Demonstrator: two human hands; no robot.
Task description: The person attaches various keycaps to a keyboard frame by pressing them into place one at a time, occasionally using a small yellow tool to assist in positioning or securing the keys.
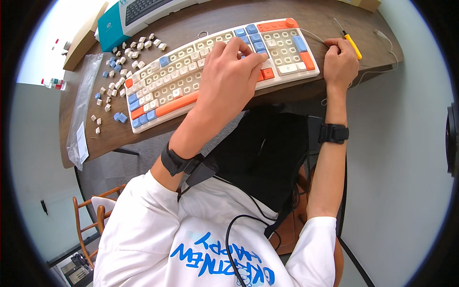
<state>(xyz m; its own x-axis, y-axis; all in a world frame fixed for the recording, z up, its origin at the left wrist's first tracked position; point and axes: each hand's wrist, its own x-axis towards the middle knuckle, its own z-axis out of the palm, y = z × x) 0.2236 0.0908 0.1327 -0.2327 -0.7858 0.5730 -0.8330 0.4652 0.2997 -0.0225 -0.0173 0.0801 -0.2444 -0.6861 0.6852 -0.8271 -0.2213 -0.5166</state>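
A white keyboard (179,74) with cream, blue and orange keycaps lies across the table, many of its switches bare. My left hand (228,71) is over its middle-right part, fingers curled and thumb reaching toward the blue keycaps. Whatever its fingertips pinch is hidden. My right hand (340,64) rests closed on the table just right of the keyboard. A thin cable (313,36) runs from the keyboard toward its fingers; I cannot make out what they hold. Close beside that hand lies a screwdriver (353,45) with a yellow handle.
Loose cream and blue keycaps (114,86) are scattered left of the keyboard. A clear plastic bag (81,112) lies along the table's left side. Behind stand a teal and white box (111,27) and a cardboard box (86,40). A white cable (394,52) crosses the right edge.
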